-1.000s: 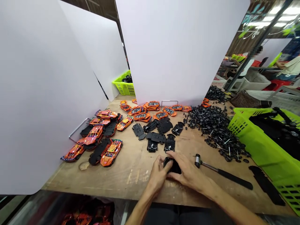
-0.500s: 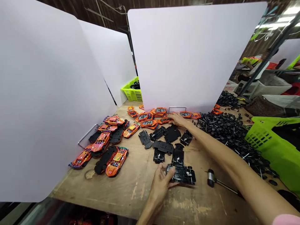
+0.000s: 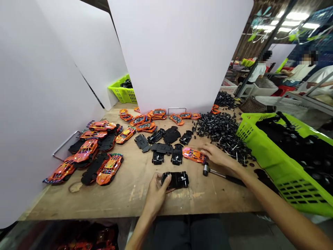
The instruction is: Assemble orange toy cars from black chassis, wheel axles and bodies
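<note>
My left hand (image 3: 156,189) grips the left end of a black toy-car chassis (image 3: 177,180) that lies on the wooden bench near the front edge. My right hand (image 3: 215,155) holds the right end of an orange toy-car body (image 3: 194,155), just above the bench and right of the loose chassis parts. A small hammer (image 3: 221,174) lies right under that hand, its head (image 3: 205,169) near the orange body. Several more black chassis (image 3: 166,147) lie in the middle of the bench.
Orange car bodies (image 3: 145,121) lie along the white divider panels (image 3: 179,52) and finished cars (image 3: 85,152) at the left. A heap of black wheels on axles (image 3: 223,133) sits right of centre. A green basket (image 3: 275,163) stands at right. Other people work at the far right.
My right hand reached to the orange bodies at the back, then came back toward me with one. My left hand stayed on the black chassis. The view shifted.
</note>
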`<state>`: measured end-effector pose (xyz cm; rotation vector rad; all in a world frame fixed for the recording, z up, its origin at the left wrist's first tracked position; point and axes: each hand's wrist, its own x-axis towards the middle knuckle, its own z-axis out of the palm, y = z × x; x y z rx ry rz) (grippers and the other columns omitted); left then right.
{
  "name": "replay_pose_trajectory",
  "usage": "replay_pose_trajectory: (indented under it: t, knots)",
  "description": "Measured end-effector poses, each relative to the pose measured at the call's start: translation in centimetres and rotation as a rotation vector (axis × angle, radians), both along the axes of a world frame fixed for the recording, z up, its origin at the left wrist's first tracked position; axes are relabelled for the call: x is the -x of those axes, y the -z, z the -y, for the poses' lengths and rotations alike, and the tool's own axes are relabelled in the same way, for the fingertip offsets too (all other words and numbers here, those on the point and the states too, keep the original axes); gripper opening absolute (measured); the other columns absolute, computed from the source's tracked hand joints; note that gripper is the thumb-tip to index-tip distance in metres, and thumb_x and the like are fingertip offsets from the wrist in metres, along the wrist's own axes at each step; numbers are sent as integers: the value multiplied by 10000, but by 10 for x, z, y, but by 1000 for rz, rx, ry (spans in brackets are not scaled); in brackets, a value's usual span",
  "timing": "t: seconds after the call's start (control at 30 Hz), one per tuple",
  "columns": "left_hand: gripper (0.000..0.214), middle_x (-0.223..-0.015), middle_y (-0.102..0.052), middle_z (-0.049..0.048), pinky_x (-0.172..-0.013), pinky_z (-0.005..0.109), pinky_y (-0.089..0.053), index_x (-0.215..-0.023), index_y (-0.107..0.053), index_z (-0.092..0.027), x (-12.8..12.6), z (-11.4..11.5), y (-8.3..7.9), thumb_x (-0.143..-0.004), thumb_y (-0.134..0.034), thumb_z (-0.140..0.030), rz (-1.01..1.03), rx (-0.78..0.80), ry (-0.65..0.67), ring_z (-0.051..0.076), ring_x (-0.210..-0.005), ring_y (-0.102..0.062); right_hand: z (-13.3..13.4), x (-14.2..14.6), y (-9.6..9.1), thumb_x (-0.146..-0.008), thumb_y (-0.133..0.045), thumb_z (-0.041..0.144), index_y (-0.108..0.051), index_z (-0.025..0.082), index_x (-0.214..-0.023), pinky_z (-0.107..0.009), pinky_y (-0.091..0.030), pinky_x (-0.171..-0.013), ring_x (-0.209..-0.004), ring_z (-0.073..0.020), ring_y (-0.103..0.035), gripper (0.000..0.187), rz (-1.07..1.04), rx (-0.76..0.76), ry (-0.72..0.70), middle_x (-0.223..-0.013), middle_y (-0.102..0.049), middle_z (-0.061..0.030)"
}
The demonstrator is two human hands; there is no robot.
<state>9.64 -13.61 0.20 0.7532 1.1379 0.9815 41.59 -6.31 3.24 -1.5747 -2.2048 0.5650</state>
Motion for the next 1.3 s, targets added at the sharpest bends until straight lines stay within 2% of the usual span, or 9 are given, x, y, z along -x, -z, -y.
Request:
replay_pose_trajectory:
  t: [0.1, 0.23, 0.33, 0.4, 0.5, 0.6, 0.77, 1.0, 1.3]
  knots:
    - [600, -867, -687, 27, -780, 396, -657, -851, -539, -203, 0, -2, -7, -667, -875, -666, -27, 7, 27, 221, -891, -696, 9, 11, 14, -1055, -492, 450, -655, 152, -1348, -502, -460, -1080, -1232, -332, -596, 449, 6, -55, 69, -1304, -649, -184]
    - [586, -942, -746, 81, -784, 441, -656, -931, -646, -183, -1, -5, -13, -791, -726, -746, 16, 63, 35, 258, -886, -727, 15, 24, 4, -895, -756, 527, -663, 168, -1298, -436, -509, -984, -1096, -309, -620, 548, 73, -100, 42, -1174, -649, -138]
    - [628, -987, -786, 112, -794, 461, -655, -976, -686, -181, 0, -9, -13, -837, -633, -790, 92, 113, 49, 289, -900, -760, 29, 36, -13, -960, -681, 510, -674, 192, -1265, -417, -518, -970, -1074, -291, -633, 441, -25, -138, 52, -1170, -646, -124]
    - [649, -972, -802, 119, -799, 462, -655, -951, -694, -186, 1, -12, -12, -838, -599, -817, 124, 134, 70, 305, -926, -772, 46, 52, -19, -978, -658, 517, -628, 238, -1347, -419, -518, -1005, -1154, -292, -627, 464, -145, -131, -25, -1258, -641, -111]
    - [660, -939, -810, 134, -823, 457, -652, -886, -683, -188, 3, -14, -13, -845, -561, -836, 168, 128, 133, 320, -978, -773, 72, 84, -14, -962, -696, 494, -566, 267, -1417, -442, -530, -1024, -1198, -296, -624, 525, -188, -74, -164, -1325, -630, -108]
    - [567, -962, -807, 135, -854, 452, -647, -869, -648, -192, 5, -13, -14, -848, -649, -759, 180, 105, 170, 314, -1007, -769, 83, 107, 2, -962, -707, 454, -555, 268, -1418, -502, -524, -1058, -1238, -318, -612, 516, -153, -69, -189, -1357, -619, -126]
    - [527, -979, -790, 63, -843, 438, -650, -861, -551, -222, 7, -9, -15, -693, -910, -569, 100, 62, 149, 261, -901, -777, 78, 112, 14, -961, -708, 415, -524, 269, -1423, -546, -530, -1059, -1242, -336, -610, 519, -113, -83, -210, -1344, -627, -133]
    - [566, -882, -757, 51, -786, 417, -652, -844, -532, -215, 7, -11, -10, -656, -926, -574, 107, 118, 131, 253, -849, -759, 77, 115, -4, -962, -704, 431, -574, 247, -1321, -532, -570, -964, -1157, -352, -627, 424, 41, -48, -241, -1245, -642, -134]
    - [536, -845, -676, 8, -682, 352, -623, -819, -542, -217, 1, -10, -7, -667, -902, -584, 56, 92, 84, 215, -787, -698, 77, 117, 26, -948, -663, 579, -506, 279, -1464, -635, -398, -1155, -1340, -405, -548, 617, 58, -125, -180, -1405, -614, -163]
